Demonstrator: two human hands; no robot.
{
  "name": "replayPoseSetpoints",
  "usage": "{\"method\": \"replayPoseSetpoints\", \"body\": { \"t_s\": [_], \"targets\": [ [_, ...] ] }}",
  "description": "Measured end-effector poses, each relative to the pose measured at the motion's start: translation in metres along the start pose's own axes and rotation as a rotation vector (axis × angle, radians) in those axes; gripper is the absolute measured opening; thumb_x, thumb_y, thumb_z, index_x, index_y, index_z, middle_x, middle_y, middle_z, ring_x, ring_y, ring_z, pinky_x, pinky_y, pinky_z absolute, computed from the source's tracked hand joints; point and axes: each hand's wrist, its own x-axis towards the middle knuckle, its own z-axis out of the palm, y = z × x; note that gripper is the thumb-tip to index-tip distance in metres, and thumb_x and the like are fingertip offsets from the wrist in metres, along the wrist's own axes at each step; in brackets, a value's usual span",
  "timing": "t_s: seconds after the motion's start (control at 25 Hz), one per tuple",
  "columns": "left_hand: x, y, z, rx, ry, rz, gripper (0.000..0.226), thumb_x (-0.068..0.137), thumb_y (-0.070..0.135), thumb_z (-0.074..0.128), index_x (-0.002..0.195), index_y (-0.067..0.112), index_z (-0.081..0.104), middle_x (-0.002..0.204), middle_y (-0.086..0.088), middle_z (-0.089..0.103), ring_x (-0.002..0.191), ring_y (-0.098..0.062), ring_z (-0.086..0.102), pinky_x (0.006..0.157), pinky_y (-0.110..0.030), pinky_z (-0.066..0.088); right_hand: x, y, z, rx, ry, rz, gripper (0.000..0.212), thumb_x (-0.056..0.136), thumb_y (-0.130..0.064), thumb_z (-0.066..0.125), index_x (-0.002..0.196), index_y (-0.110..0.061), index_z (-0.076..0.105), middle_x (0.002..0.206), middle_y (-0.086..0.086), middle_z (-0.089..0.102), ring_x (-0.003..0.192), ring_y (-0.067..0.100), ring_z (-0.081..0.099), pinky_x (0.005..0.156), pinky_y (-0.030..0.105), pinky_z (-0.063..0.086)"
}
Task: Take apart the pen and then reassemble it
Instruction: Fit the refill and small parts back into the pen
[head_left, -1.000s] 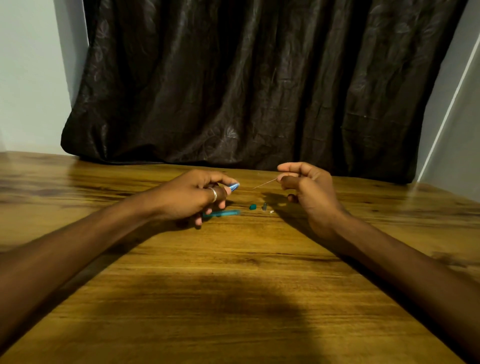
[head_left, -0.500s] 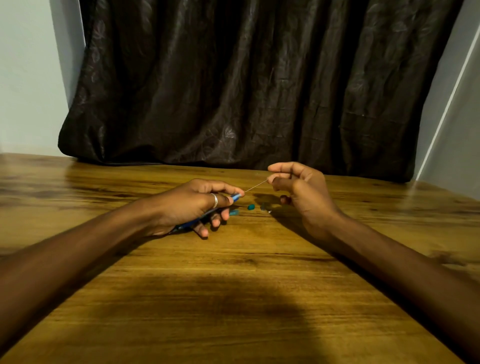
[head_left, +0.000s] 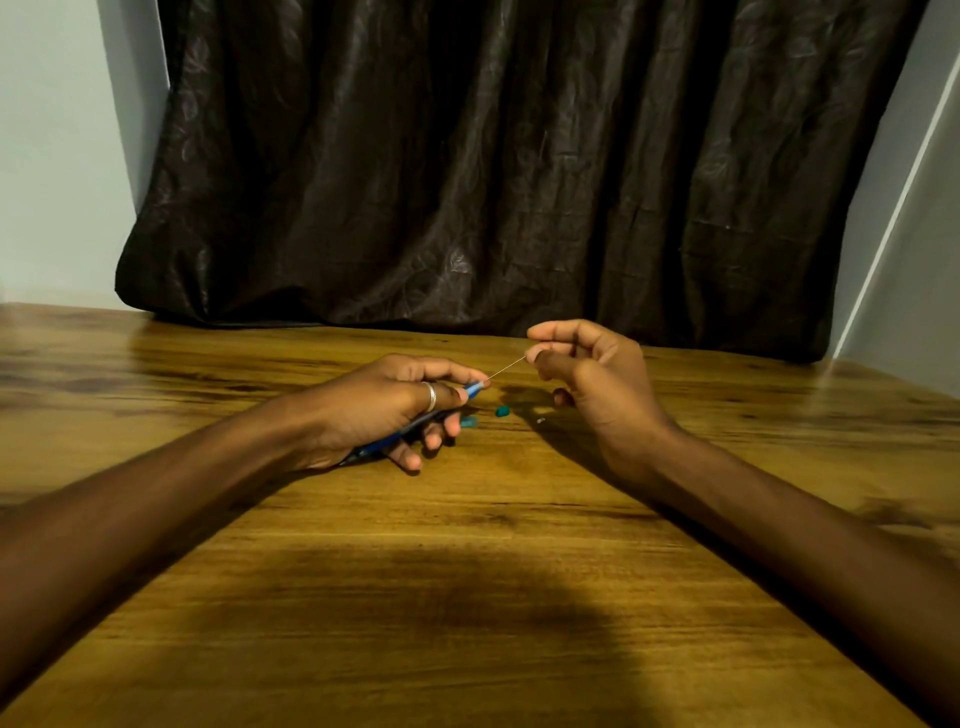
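Observation:
My left hand (head_left: 387, 408), a ring on one finger, grips a blue pen barrel (head_left: 400, 432) with its open end pointing right. My right hand (head_left: 587, 374) pinches a thin pale refill (head_left: 506, 368) between thumb and forefinger. The refill's far tip meets the barrel's open end by my left fingertips. On the wooden table (head_left: 467, 597) between the hands lie a small teal cap piece (head_left: 502, 411), a teal part (head_left: 469, 422) half hidden behind my left fingers, and a tiny pale bit (head_left: 540, 420).
A dark curtain (head_left: 493, 166) hangs behind the table's far edge. Pale walls show at both sides. My forearms rest across the table from the lower corners.
My right hand has brought the refill leftward until its tip reaches the barrel's end. My left hand lowered and turned the barrel toward it.

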Motion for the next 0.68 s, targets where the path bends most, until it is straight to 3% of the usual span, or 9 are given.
{"method": "replayPoseSetpoints", "body": {
  "t_s": [0.24,0.44,0.68],
  "targets": [
    [-0.0007,0.0013,0.0007,-0.014,-0.009,0.005,0.029,0.102,0.018,0.052,0.127,0.029,0.062,0.078,-0.003,0.061,0.058,-0.008,0.054,0.043,-0.021,0.048,-0.0018,0.0039,0.0049,-0.037,-0.059,-0.032,0.019,0.087,-0.004,0.07,0.1,-0.018,0.072,0.092,0.013,0.075,0.073,0.008,0.062,0.051,0.016,0.044],
    [0.0011,0.001,0.0027,-0.008,0.002,0.01,0.029,0.102,0.019,0.053,0.129,0.028,0.06,0.077,-0.002,0.061,0.056,-0.007,0.053,0.042,-0.021,0.048,-0.0019,0.0082,0.0065,-0.104,-0.137,-0.118,0.021,0.085,-0.002,0.071,0.096,-0.021,0.073,0.091,0.007,0.077,0.088,0.015,0.072,0.076,0.024,0.056],
    [0.0016,0.0001,0.0043,-0.014,0.022,0.01,0.03,0.101,0.019,0.054,0.131,0.022,0.056,0.079,-0.004,0.061,0.056,-0.008,0.053,0.04,-0.021,0.048,-0.0025,0.008,0.0074,-0.141,-0.195,-0.166,0.019,0.087,-0.003,0.07,0.099,-0.019,0.073,0.092,0.005,0.079,0.093,0.017,0.075,0.083,0.027,0.058]
  ]
}}
